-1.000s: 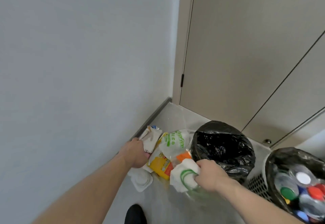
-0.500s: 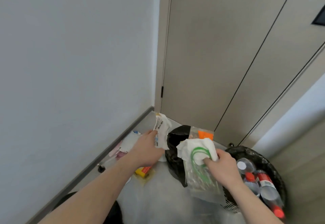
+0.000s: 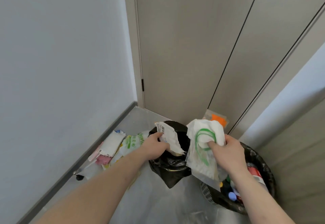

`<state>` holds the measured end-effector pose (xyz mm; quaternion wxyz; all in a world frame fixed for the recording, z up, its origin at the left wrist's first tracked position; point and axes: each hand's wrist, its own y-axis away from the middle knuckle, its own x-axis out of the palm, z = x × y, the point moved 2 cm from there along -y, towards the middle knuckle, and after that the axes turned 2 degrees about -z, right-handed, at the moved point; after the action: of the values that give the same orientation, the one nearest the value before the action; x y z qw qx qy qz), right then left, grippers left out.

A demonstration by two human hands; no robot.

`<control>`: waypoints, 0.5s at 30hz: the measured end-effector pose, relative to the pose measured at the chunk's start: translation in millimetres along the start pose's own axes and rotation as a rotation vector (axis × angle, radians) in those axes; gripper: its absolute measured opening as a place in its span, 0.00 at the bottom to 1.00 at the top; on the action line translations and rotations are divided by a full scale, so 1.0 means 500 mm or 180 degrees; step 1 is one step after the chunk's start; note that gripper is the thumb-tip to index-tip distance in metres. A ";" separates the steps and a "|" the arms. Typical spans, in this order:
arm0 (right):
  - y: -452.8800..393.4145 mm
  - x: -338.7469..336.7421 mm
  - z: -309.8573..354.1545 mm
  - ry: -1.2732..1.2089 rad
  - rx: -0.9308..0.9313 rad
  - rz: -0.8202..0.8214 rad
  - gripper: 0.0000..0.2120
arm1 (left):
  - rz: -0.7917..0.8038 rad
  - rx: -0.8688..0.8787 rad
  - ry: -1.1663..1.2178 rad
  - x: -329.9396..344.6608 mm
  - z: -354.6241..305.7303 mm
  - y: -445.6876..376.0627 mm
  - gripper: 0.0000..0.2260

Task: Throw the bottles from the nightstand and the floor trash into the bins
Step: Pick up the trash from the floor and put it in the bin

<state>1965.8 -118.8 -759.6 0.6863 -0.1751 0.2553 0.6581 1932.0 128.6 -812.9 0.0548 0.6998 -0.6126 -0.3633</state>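
Observation:
My left hand (image 3: 156, 144) grips a white wrapper with a barcode (image 3: 168, 138) over the mouth of a bin lined with a black bag (image 3: 168, 165). My right hand (image 3: 228, 150) holds a bunch of trash: white tissue (image 3: 205, 132), a clear plastic bag with green print (image 3: 202, 162) and a packet with an orange patch (image 3: 217, 119). This bunch hangs between the black-bag bin and a second mesh bin (image 3: 260, 188) at the right, which holds bottles. More floor trash (image 3: 119, 146) lies along the left wall.
A grey wall with a dark skirting board (image 3: 84, 156) runs along the left. Beige cupboard doors (image 3: 193, 56) stand right behind the bins. A small black object (image 3: 79, 177) lies on the floor by the skirting. The floor is shiny grey.
Both hands have risen from the floor pile with trash in them. The left hand and its wrapper have moved right, over the black-bag bin. The view has tilted upward.

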 end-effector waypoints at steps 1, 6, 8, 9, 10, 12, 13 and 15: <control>-0.005 0.002 -0.005 0.0019 0.0021 0.0013 0.04 | 0.0063 -0.0093 0.0033 0.001 0.005 -0.011 0.34; -0.029 0.017 -0.023 0.0037 0.0158 -0.0035 0.08 | 0.0516 -0.0213 -0.1293 0.000 0.051 -0.030 0.30; -0.036 0.025 -0.014 -0.0007 0.0101 -0.0111 0.08 | 0.0573 -0.0177 -0.1874 0.004 0.071 -0.036 0.28; -0.040 0.032 -0.010 -0.0059 0.0059 -0.0138 0.08 | 0.0584 -0.0163 -0.2031 0.007 0.081 -0.041 0.26; -0.045 0.042 -0.004 -0.0100 0.0023 -0.0171 0.07 | 0.0595 -0.0171 -0.2117 0.008 0.088 -0.044 0.25; -0.053 0.067 0.008 -0.0104 -0.0024 -0.0211 0.06 | 0.0637 -0.0201 -0.2181 0.005 0.096 -0.049 0.25; -0.060 0.081 0.012 -0.0103 -0.0035 -0.0225 0.06 | 0.0657 -0.0203 -0.2190 0.003 0.101 -0.052 0.25; -0.071 0.112 0.016 -0.0120 -0.0041 -0.0192 0.07 | 0.0703 -0.0247 -0.2172 -0.004 0.107 -0.054 0.24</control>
<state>2002.3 -71.1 -789.0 0.7094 -0.1746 0.2328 0.6419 1923.1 156.5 -865.2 -0.0875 0.4653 -0.6532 -0.5909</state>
